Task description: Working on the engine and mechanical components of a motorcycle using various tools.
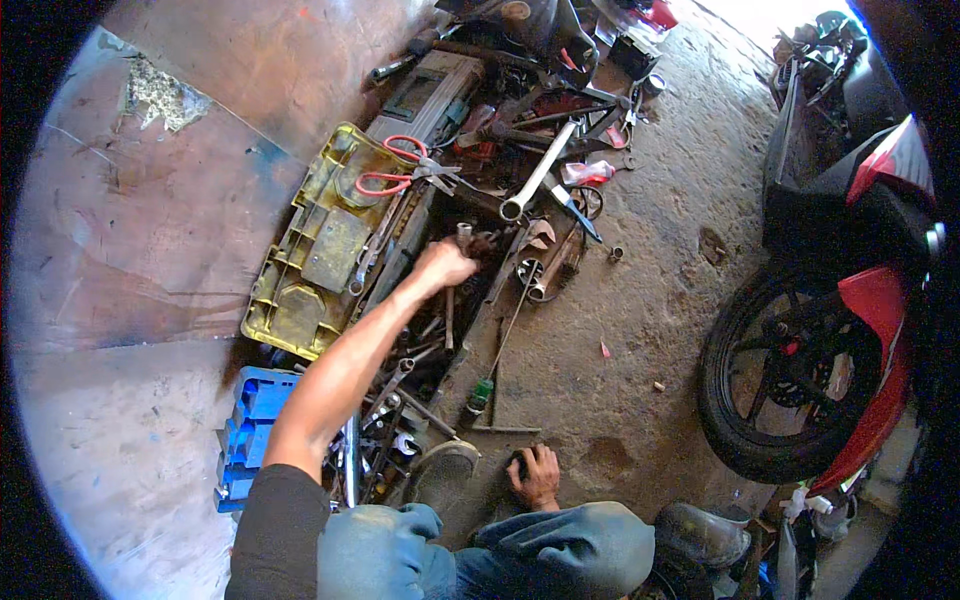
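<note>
My left hand (pixel 446 264) reaches into the pile of greasy tools, fingers curled on something I cannot make out beside a metal socket (pixel 464 232). Above it lie red-handled snips (pixel 425 170) on a yellow case lid (pixel 315 260) and a large wrench (pixel 540 170). My right hand (pixel 538 478) is low on the concrete floor, fingers bent round a small dark object (pixel 516 465) too unclear to name. A green-handled screwdriver (pixel 480 395) and a bent metal bar (pixel 505 430) are near it.
A blue plastic bin (pixel 255 420) sits at lower left, next to large flat panels (pixel 140 250). A red-and-black motorcycle, its front wheel (pixel 745 370) nearest, stands on the right. More parts (pixel 700 535) lie by my bent knees. The concrete floor (pixel 670 190) runs between.
</note>
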The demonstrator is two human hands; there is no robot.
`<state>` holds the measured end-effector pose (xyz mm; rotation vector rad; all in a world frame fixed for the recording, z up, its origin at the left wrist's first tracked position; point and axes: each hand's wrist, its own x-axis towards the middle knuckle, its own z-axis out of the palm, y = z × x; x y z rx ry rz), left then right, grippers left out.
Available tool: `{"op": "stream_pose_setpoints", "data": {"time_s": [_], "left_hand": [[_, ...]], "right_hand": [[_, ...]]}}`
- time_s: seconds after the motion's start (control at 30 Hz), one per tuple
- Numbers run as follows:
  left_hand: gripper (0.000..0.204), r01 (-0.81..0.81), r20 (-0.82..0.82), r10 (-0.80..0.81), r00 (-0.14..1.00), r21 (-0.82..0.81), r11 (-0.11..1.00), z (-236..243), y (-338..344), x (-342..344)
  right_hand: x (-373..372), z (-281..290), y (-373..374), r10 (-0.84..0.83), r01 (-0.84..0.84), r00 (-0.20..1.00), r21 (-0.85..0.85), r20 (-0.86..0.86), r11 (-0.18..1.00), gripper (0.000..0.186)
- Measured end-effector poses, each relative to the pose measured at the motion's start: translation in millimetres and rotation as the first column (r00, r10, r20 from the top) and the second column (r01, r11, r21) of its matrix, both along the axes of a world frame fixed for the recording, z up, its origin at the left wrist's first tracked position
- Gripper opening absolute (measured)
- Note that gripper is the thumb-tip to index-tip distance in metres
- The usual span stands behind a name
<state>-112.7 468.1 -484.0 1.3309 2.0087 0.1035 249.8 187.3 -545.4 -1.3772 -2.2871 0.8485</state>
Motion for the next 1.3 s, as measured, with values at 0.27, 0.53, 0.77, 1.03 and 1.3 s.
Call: {"op": "stream_pose_setpoints", "data": {"time_s": [0.27, 0.53, 0.77, 1.03, 1.3], "left_hand": [[0.034, -0.117, 0.236, 0.113, 0.965, 0.003, 0.993, 54, -52, -33], [0.026, -0.484, 0.486, 0.426, 0.763, -0.007, 0.875, 108, -102, -40], [0.025, -0.324, 0.424, 0.16, 0.891, 0.35, 0.879, 97, -118, -38], [0.032, -0.356, 0.43, 0.304, 0.85, 0.042, 0.934, 95, -124, -36], [0.043, -0.303, 0.206, 0.274, 0.94, 0.127, 0.944, 66, -133, -39]], "right_hand": [[-1, 6, 6, -0.008, 0.009, 1.0, -0.022, 0.028, 1.0, 0.018], [-2, 0, 1, 0.022, -0.018, 0.998, -0.069, 0.061, 0.997, 0.015], [4, -11, -4, 0.023, -0.019, 0.994, -0.038, 0.109, 0.999, 0.024], [1, -6, -3, 0.021, -0.015, 0.992, -0.048, 0.125, 0.999, 0.021], [-3, -7, -4, -0.013, 0.015, 0.995, -0.017, 0.099, 1.0, 0.02]]}}
